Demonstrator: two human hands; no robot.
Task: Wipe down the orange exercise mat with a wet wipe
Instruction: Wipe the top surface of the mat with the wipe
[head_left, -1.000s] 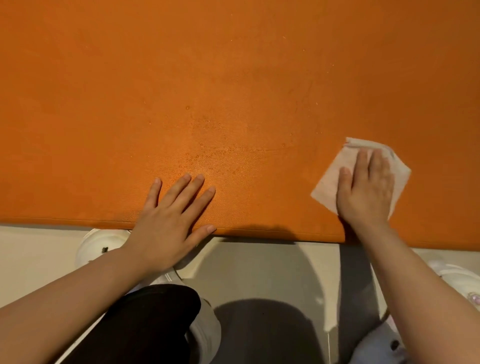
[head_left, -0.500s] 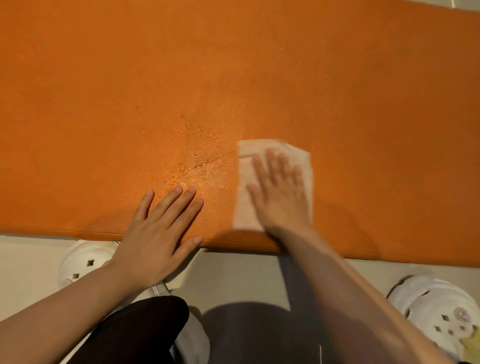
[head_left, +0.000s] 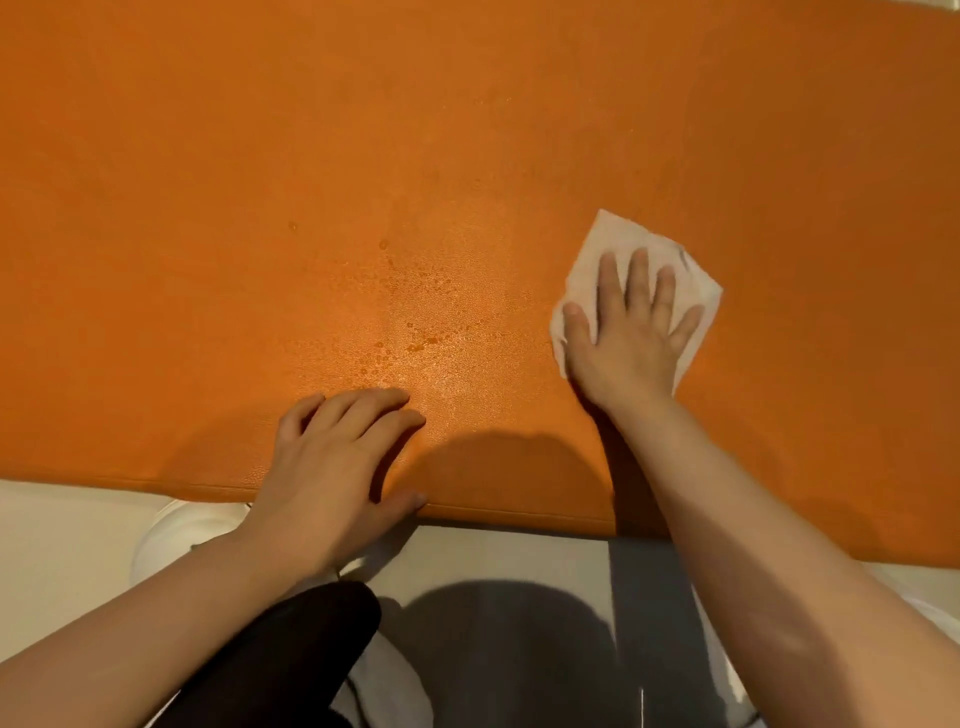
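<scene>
A pale floor (head_left: 67, 525) runs along the near side, and on it lies the orange exercise mat (head_left: 311, 156), which fills the far part of the view. We note the white wet wipe (head_left: 592, 254) spread on the mat at right, near its near edge. The right hand (head_left: 631, 343) presses flat on the wipe, its fingers (head_left: 638, 275) straight and splayed. The left hand (head_left: 332, 467) rests on the mat's near edge at centre, fingers slightly bent, gripping nothing. Between the two hands we see small wet droplets (head_left: 415, 338) on the mat. A dark trouser leg (head_left: 291, 654) lies below the left forearm.
</scene>
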